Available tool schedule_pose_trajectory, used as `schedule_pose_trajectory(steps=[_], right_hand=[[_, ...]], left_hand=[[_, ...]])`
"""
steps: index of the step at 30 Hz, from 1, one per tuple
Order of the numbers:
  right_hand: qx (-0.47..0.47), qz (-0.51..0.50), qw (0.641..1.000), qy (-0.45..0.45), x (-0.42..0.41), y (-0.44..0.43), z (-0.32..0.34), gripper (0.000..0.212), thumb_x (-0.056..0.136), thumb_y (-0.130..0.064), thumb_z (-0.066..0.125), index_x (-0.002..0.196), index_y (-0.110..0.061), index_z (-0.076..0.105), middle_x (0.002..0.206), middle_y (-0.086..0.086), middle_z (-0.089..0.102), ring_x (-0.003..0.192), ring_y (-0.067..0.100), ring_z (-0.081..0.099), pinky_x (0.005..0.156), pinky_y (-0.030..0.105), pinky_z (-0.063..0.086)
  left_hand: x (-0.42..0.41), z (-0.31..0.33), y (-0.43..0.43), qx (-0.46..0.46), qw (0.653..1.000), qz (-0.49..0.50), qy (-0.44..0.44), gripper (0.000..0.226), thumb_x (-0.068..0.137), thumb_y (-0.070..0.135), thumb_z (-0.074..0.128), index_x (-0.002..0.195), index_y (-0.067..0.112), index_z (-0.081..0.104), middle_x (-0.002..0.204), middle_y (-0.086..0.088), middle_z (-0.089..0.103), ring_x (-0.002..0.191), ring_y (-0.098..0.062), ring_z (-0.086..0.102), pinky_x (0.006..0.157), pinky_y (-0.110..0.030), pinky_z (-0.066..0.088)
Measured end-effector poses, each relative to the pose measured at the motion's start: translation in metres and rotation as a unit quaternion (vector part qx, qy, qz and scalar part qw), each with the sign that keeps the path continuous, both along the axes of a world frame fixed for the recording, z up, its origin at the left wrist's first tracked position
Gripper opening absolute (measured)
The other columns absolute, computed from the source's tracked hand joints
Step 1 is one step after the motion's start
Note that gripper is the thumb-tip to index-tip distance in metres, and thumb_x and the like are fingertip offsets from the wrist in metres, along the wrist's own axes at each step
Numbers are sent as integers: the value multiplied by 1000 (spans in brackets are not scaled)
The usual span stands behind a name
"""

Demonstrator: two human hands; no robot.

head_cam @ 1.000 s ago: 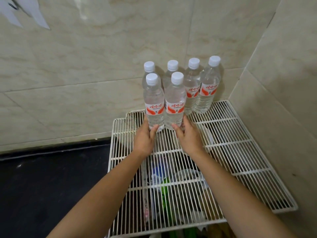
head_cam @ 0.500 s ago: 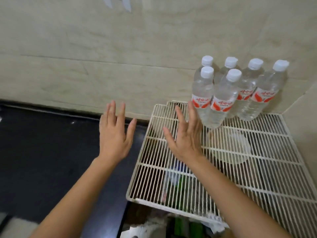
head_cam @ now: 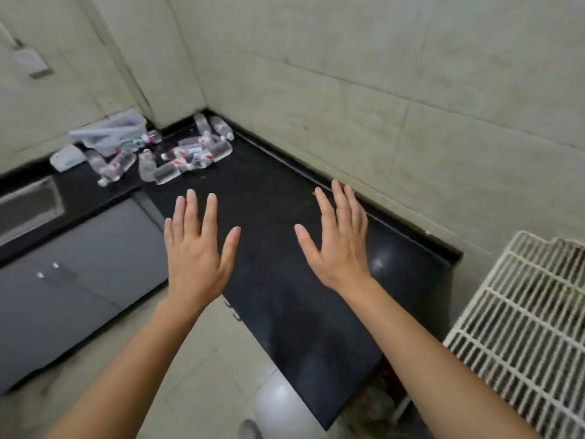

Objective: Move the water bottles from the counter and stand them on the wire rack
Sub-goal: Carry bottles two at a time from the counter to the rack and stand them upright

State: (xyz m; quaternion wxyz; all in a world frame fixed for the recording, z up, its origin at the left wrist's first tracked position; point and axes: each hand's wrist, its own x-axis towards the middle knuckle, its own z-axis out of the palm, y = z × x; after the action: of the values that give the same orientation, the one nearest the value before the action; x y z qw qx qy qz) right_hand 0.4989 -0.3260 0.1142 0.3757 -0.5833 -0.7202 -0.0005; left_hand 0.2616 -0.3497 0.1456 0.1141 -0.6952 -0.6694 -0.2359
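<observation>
- Head view: the left hand (head_cam: 198, 251) and the right hand (head_cam: 340, 240) are both spread flat, fingers apart, holding nothing, raised over the black counter (head_cam: 285, 280).
- Head view: the water bottles (head_cam: 177, 156) lie on their sides in a loose heap at the far left corner of the counter, well apart from both hands; some are tangled beside crumpled plastic wrap (head_cam: 110, 131).
- Risk: lying bottles roll easily, so pulling one from the heap could send its neighbours towards the counter's near edge and off it.
- Risk: the wrap may snag a bottle during the lift.
- Head view: only a corner of the wire rack (head_cam: 522, 327) shows at the near right; a base set across its gaps could tip the bottle.
</observation>
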Motion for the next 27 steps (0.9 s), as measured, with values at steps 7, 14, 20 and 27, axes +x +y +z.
schedule_pose_trajectory(steps=[7,14,20,27], right_hand=[[-3,39,999,-15,-180,83,-4,68,100,-50,50,156,-16,31,167,13,20,157,28,10,124,51,14],[-53,98,991,-67,-341,149,-7,68,102,-51,43,158,-17,27,168,13,18,157,28,9,124,51,18],[-80,102,988,-85,-404,206,-17,67,103,-49,42,159,-18,25,168,11,17,157,26,7,125,45,10],[-103,106,986,-80,-467,304,-48,65,102,-47,44,157,-17,28,166,13,23,156,28,14,124,49,20]], left_hand=[[-176,-4,56,-8,1000,17,7,69,101,54,30,158,15,28,166,-18,17,155,-33,10,122,-58,18],[-329,-1,108,-57,997,28,52,72,101,58,26,158,14,27,165,-18,20,154,-34,16,120,-60,23],[-393,-6,165,-78,996,27,33,72,101,58,25,159,15,24,166,-17,20,154,-34,16,121,-58,22],[-450,-33,265,-108,994,13,34,73,100,59,23,159,15,25,166,-17,21,154,-33,16,120,-58,23]])
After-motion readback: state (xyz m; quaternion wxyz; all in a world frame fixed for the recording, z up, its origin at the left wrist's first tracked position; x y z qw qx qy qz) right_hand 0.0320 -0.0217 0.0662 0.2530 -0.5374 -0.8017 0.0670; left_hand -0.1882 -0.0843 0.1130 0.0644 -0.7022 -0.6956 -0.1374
